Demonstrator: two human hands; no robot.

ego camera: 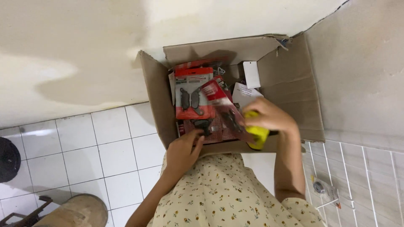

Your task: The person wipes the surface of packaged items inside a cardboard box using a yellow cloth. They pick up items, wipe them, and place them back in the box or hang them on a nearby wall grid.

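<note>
- The view looks straight down on a person in a pale floral top (227,193), standing over an open cardboard box (294,84) set in a corner between a cream wall and a grey wall.
- Hard to make out: the right hand (269,114) covers most of a yellow object (257,135) at the near right of the box; only its rounded yellow end shows, and what it is cannot be told.
- The fingers of the right hand curl closed around that yellow object. The same hand seems to hold the near end of a red packet (221,105), though the exact grip is hidden.
- That packet slants across the middle of the box, its far end tilted up to the left of the hand.
- The left hand (183,149) rests at the near left rim of the box, fingers bent together, fingertips touching a dark part (203,125) lying on a red card; whether it pinches the part cannot be told.
- Just beyond the left hand, a second red packet (194,94) showing two dark pads stands against the box's left side.
- White tags (251,74) and papers lie at the far right inside the box, partly behind the right hand.
- Outside, white floor tiles lie to the left. A brown rounded object (75,210) and a black round object (8,159) are cut off at the near-left edges.
- A small clear bag (325,189) lies on the grey tiles, near right.
</note>
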